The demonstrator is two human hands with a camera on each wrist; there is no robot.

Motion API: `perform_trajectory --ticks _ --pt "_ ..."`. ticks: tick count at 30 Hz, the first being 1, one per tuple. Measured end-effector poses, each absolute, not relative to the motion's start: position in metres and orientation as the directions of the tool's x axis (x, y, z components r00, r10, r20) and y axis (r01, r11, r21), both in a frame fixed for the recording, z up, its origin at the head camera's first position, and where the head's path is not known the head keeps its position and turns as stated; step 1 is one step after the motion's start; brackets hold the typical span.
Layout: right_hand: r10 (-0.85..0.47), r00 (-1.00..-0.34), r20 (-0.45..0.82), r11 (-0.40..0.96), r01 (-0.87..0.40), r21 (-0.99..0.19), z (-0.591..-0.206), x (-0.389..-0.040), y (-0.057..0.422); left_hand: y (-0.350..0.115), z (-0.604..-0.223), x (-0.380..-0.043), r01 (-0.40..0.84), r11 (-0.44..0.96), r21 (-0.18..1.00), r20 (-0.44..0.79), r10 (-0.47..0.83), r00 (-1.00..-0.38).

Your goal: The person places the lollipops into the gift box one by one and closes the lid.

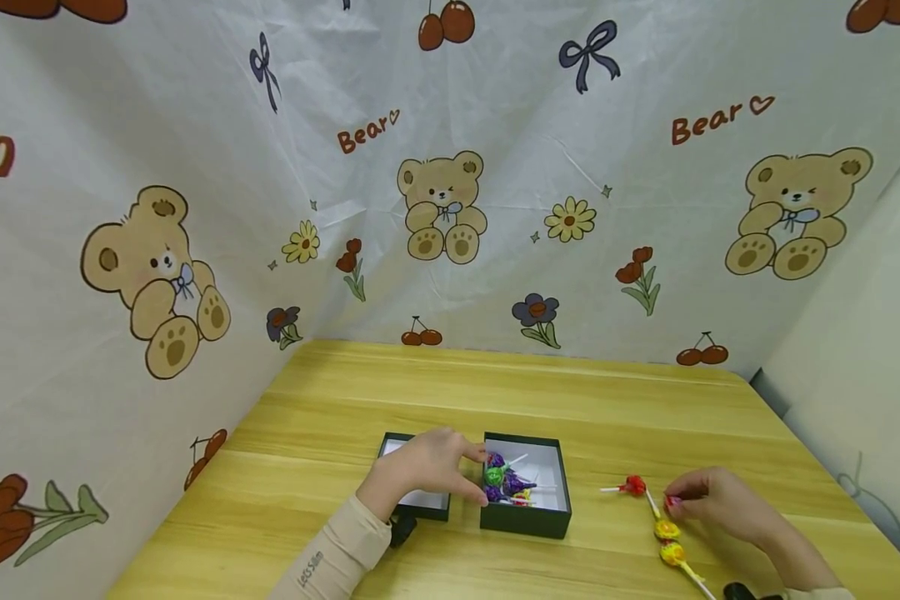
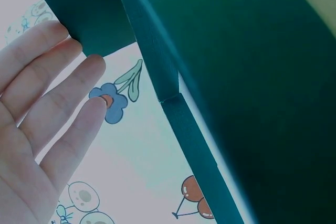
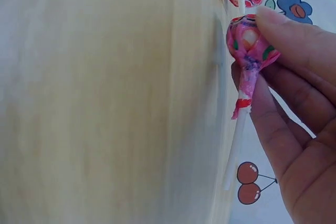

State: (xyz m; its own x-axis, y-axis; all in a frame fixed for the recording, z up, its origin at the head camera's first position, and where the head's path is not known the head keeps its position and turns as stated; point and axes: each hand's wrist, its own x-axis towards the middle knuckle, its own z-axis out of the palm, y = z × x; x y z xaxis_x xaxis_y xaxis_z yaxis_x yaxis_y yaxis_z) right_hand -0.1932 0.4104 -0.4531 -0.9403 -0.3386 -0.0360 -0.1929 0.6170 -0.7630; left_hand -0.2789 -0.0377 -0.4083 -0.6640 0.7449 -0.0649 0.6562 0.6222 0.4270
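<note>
My right hand (image 1: 723, 504) pinches a pink-wrapped lollipop (image 3: 251, 43) by its head between thumb and fingers, its white stick pointing down in the right wrist view. Beside it on the table lie a red lollipop (image 1: 634, 485) and yellow lollipops (image 1: 672, 553). My left hand (image 1: 437, 462) reaches over to the left wall of a dark green box (image 1: 527, 522); its fingers (image 2: 63, 106) look nearly straight, fingertips at or very near the green cardboard. Several purple and green lollipops (image 1: 498, 477) lie inside that box.
A second green-edged box piece (image 1: 437, 510), white inside, sits left of the box, partly hidden under my left hand. The wood-patterned table (image 1: 345, 392) meets a bear-print sheet (image 1: 480, 300) at the back and left.
</note>
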Motion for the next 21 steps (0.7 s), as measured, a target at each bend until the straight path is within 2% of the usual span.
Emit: perform_trajectory --ticks 21 --pt "-0.193 -0.981 0.022 0.704 -0.154 -0.693 -0.434 -0.192 0.38 -0.039 -0.409 -0.279 0.664 0.628 0.406 -0.063 0.744 -0.665"
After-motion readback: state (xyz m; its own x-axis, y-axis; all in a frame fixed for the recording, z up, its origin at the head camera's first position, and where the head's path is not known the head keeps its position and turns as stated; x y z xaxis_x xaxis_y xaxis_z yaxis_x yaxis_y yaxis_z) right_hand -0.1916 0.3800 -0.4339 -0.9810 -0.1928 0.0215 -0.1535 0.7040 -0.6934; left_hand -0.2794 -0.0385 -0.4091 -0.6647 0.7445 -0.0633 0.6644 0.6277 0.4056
